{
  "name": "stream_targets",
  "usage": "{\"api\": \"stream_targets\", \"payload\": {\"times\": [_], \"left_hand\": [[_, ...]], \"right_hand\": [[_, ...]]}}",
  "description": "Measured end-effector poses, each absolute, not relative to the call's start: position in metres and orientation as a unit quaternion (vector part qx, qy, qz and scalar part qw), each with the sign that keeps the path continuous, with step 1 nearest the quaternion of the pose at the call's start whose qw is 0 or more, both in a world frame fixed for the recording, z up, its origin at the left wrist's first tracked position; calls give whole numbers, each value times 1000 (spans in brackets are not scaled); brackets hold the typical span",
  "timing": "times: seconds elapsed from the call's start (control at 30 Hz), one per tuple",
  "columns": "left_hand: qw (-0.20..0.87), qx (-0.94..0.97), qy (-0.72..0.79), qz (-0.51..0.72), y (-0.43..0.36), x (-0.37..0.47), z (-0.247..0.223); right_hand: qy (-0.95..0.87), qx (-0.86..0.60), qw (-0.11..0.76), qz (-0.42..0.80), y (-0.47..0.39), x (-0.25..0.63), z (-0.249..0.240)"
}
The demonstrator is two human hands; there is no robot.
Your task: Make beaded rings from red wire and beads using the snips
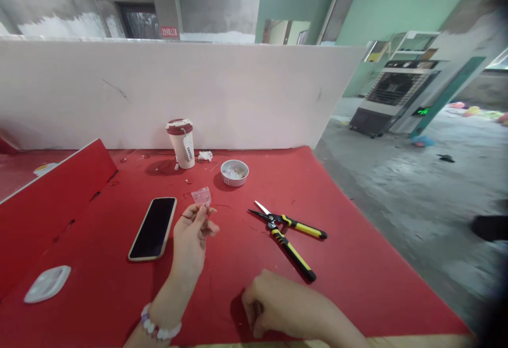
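My left hand (pixel 190 239), wearing a pale bead bracelet (pixel 159 329), is raised over the red table with thumb and forefinger pinched on a thin dark cord. Small clear plastic bag (pixel 201 196) shows just beyond its fingertips. A phone (pixel 153 229) with a dark screen lies to its left. Near the table's front edge, my right hand (pixel 280 303) is closed with its fingers curled down; what they hold, if anything, is hidden. Shears (pixel 273 223) with yellow and black handles lie beyond it, blades apart.
A round white dish (pixel 234 173) holds small pale pieces. A lidded coffee cup (pixel 182 144) and crumpled tissue (pixel 205 155) stand near the white partition (pixel 238 94). At left are a red divider (pixel 63 200) and a white plastic piece (pixel 47 283).
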State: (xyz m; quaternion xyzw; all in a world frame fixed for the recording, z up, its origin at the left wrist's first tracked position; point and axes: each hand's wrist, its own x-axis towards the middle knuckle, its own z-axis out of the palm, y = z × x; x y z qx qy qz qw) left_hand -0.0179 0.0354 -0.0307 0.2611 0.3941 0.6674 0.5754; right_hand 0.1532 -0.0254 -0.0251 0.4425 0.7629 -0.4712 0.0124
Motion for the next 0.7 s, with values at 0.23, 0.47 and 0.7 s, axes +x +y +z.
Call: {"api": "stream_targets", "payload": {"times": [0.23,0.47,0.7], "left_hand": [[496,388,464,623,21,-5,-32],[366,483,563,562,8,-1,-30],[425,471,514,577,16,-2,-30]], "right_hand": [[619,486,-316,-530,-15,129,-4],[492,483,-455,-563,1,101,-18],[437,428,-488,-622,4,107,-18]]}}
